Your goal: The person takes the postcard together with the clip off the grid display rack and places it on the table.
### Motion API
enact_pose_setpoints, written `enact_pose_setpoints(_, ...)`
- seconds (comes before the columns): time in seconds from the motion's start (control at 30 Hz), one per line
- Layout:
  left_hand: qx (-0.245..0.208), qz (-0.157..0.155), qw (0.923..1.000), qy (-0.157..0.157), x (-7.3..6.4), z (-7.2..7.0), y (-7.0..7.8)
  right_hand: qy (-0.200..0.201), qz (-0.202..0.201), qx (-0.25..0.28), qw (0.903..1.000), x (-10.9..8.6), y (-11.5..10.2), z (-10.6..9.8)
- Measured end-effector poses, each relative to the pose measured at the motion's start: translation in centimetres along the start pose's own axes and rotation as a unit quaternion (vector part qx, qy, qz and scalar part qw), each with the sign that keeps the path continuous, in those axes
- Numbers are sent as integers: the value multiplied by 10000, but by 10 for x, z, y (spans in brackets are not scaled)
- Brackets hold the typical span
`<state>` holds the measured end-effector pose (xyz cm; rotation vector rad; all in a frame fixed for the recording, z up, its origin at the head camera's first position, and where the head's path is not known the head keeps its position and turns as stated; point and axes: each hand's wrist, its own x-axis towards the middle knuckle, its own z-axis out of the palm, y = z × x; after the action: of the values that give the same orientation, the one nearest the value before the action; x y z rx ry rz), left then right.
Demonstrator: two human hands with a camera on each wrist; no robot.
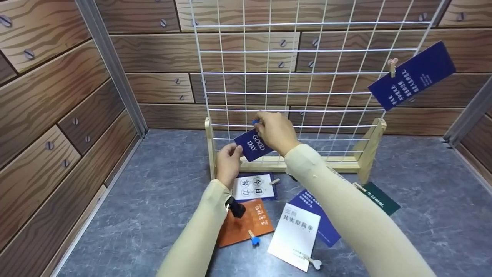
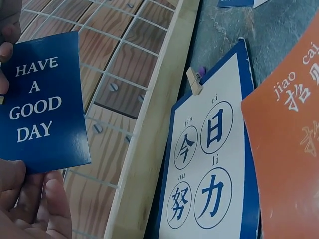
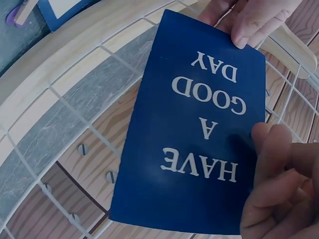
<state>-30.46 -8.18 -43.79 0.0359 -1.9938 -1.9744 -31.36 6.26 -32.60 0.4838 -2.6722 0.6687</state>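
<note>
A dark blue card [image 1: 253, 145] printed "HAVE A GOOD DAY" is held tilted in front of the white wire grid [image 1: 269, 73]. My left hand [image 1: 228, 161] pinches its lower left edge between thumb and fingers. At the card's upper edge my right hand [image 1: 277, 130] pinches a small clothespin with a blue top [image 1: 255, 122], mostly hidden by the fingers. In the right wrist view the curled right fingers [image 3: 279, 184] lie along the edge of the card [image 3: 189, 129]. Whether the clothespin grips card or wire, I cannot tell.
Another blue card [image 1: 426, 71] hangs by a pink-topped clothespin [image 1: 392, 67] at the grid's right edge. On the grey tabletop lie a white-and-blue card [image 1: 250, 186], an orange card [image 1: 253, 219], a white card [image 1: 296, 234], a blue card [image 1: 328, 231] and a green card [image 1: 384, 200].
</note>
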Motion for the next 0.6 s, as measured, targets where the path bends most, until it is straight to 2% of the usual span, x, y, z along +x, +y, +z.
enact_pose_setpoints(0.2,-353,16,9994,25,2,-3,0,166,-151,-117,9997,0,0,1)
enact_pose_setpoints(0.5,-518,111,9982,266,3,-5,3,355,-445,-134,9983,-3,5,4)
enact_pose_setpoints(0.6,-438,175,9984,318,3,-6,3,406,-515,-75,9978,-4,6,5)
